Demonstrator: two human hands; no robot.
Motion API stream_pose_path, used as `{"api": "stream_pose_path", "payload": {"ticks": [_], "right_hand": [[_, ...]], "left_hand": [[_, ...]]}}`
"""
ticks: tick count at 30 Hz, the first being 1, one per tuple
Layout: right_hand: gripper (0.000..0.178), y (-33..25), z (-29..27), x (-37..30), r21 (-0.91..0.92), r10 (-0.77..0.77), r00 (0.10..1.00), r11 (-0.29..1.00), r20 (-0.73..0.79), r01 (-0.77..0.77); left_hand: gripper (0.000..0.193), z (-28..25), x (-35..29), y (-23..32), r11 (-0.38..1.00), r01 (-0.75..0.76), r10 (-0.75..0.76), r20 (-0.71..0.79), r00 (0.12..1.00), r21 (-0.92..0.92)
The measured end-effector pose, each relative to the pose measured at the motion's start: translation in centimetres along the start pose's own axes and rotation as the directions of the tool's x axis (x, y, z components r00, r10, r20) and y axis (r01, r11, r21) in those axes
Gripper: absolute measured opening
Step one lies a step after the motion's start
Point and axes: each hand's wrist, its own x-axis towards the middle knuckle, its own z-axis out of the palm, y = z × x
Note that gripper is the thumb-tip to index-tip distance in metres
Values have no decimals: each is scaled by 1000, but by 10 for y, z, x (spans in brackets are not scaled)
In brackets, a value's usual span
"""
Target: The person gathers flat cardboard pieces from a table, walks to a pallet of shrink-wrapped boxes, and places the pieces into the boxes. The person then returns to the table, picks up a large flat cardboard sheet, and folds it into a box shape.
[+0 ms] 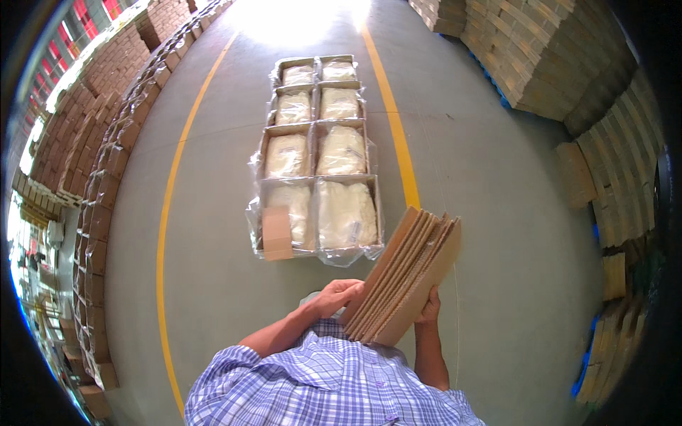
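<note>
Cardboard sheets [401, 280], flat and corrugated, form a thick slanted bundle just before the chest of a checked shirt [330, 380]. The right hand [430, 307] curls firmly around the outer face, probably to carry most of the weight. The left hand [339, 297] has its fingers partly bent and touching the opposite face; whether they pinch a sheet I cannot tell. Pressing from both sides, close to the body, likely keeps loose sheets from slipping apart.

Beyond the bundle, open-topped cartons [314, 153] stand on the floor [227, 213] in two columns of four. Clear plastic film [341, 258] spills over their rims, presumably as lining for the cream-coloured blocks [347, 213]. One brown cardboard piece [278, 231] lies across the nearest left carton's edge. Yellow lines [167, 206] flank the cartons, seemingly marking an aisle between stacked goods [518, 50].
</note>
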Motion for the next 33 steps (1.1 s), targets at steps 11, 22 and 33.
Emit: {"api": "stream_pose_path", "payload": {"ticks": [11,22,33], "right_hand": [[60,-80,-2,75,-133,-10,991,991,-130,-7],[53,-194,49,143,-260,-142,972,961,-188,90],[66,-218,49,260,-356,-30,995,935,-99,-7]], "left_hand": [[22,-28,81,-3,843,9,418,-665,619,538],[37,-190,220,-84,771,549,25,-876,482,325],[41,-4,348,100,938,-196,226,76,971,-286]]}}
